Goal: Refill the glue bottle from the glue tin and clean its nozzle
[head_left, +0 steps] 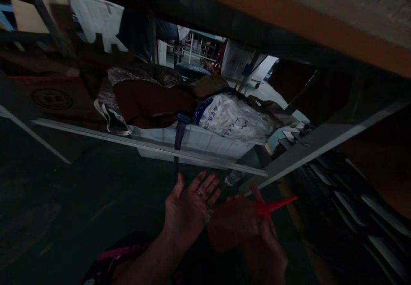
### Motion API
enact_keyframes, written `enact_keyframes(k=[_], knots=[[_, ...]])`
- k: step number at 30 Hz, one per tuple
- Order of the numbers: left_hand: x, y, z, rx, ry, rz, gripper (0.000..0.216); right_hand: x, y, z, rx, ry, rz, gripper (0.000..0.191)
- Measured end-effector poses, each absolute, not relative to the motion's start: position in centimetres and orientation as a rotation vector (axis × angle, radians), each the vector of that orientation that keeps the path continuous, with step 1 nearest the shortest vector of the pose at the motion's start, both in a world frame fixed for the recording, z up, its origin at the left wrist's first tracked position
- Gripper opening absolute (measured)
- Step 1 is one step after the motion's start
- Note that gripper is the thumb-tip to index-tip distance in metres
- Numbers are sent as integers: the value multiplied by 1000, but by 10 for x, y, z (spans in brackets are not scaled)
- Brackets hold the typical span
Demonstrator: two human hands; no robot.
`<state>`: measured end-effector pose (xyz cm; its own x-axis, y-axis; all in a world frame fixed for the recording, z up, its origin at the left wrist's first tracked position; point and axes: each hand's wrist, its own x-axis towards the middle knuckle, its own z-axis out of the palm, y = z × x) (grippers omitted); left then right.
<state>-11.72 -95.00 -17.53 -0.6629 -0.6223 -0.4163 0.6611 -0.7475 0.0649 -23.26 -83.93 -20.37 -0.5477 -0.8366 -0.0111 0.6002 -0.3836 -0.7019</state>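
My left hand [189, 210] is open, palm up with the fingers spread, over the dark green floor. Close to its right side, my right hand [271, 242] is wrapped round a translucent squeeze bottle [233, 227] with an orange-brown tint. The bottle lies tilted, and its red pointed nozzle [278, 204] sticks out to the right, away from my left palm. Dim light and blur hide how full the bottle is. A ring shows on one left finger.
Above runs a table edge [305, 15]. Beneath it, a metal crossbar [154, 145] fronts a white bin [205, 141] holding a plastic bag [234, 116] and brown cloth [150, 103]. A cardboard box [61, 96] stands left. Stacked dark parts [346, 203] fill the right.
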Motion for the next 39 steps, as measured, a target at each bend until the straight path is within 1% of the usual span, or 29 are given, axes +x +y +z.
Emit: enact_keyframes(k=[8,14,16,17,19,20,21,23,26,28,31,35,39], knots=[[-115,-954,-163,573,174,-2264,42,-233,-838,-205,-407,875,-2061,65],[-107,-960,-154,521,61,-2183,39,-229,-839,-200,-459,912,-2050,66],[-95,-970,-152,503,-26,-2072,39,-240,-833,-196,-408,974,-2085,62],[-88,-976,-151,500,-77,-1963,38,-248,-830,-193,-372,1032,-2136,56],[-79,-982,-154,496,-192,-1680,32,-268,-822,-187,-300,1164,-2293,42],[-78,-981,-157,499,-289,-1647,26,-277,-818,-185,-269,1215,-2365,36],[-80,-977,-161,534,-426,-1726,22,-285,-816,-183,-233,1233,-2375,34],[-91,-961,-170,599,-779,-1921,26,-291,-814,-180,-220,1194,-2336,36],[-112,-930,-180,557,-1221,-1936,39,-286,-818,-180,-270,1080,-2269,34],[-120,-916,-182,562,-1375,-1923,45,-279,-819,-181,-293,1053,-2240,38],[-122,-907,-181,590,-1538,-1921,49,-274,-818,-178,-320,1038,-2206,52],[-121,-905,-182,494,-1682,-1791,43,-274,-814,-173,-401,1006,-2190,59],[-124,-905,-185,429,-1702,-1616,34,-270,-813,-169,-496,1001,-2160,64]])
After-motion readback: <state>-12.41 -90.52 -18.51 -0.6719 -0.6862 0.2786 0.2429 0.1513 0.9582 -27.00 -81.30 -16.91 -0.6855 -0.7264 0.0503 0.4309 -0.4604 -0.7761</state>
